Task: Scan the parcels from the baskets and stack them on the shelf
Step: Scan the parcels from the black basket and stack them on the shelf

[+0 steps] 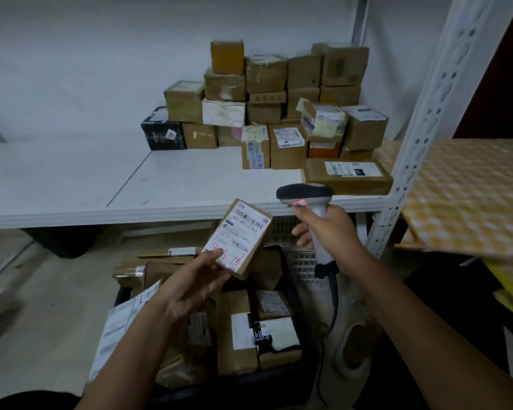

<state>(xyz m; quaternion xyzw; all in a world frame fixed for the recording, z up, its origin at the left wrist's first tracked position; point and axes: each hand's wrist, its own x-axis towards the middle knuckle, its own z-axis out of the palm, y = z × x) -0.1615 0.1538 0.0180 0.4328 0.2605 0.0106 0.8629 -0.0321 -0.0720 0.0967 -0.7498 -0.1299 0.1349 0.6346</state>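
Behind the left hand (196, 287), basket (290, 294) parcels (243, 329) hide partly.

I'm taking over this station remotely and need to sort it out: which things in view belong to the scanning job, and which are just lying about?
Part of the job:
- small brown cardboard parcel with white label, held by the left hand
- grey handheld barcode scanner, gripped by the right hand
- dark basket of parcels
- white metal shelf with stacked cardboard boxes

Lying about:
- yellow patterned sheet
- pale shoe

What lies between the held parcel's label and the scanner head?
Nothing: in the head view the gap from parcel in the left hand to scanner, gripped by the right hand, is bare.
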